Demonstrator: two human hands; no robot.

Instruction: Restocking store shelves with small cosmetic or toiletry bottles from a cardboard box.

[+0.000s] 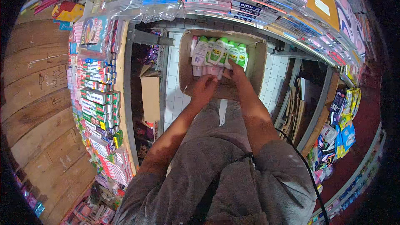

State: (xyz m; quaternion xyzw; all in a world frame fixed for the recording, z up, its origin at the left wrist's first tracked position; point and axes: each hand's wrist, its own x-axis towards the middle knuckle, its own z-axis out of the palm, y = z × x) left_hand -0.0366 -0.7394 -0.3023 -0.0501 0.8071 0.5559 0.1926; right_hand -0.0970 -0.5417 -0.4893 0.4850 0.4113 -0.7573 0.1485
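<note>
In front of me an open cardboard box (pixel 261 65) holds several white bottles with green caps and green labels (pixel 217 51). Some pale pink bottles (pixel 211 70) lie lower, towards the near side. With its thumb over the base of one green-capped bottle (pixel 233 54), my right hand (pixel 238 72) grips it inside the box. My left hand (pixel 205 87) has its fingers curled beside the pink bottles; whether it holds one is hidden.
Packaged goods (pixel 206 0) fill the shelf beyond the box. Toothpaste cartons (pixel 97 100) line the left shelf. White tiled floor (pixel 171 90) shows around the box. Flattened cardboard (pixel 292 112) leans on the right, below a shelf with bagged products (pixel 345 128). A black cable (pixel 307 165) hangs by my right arm.
</note>
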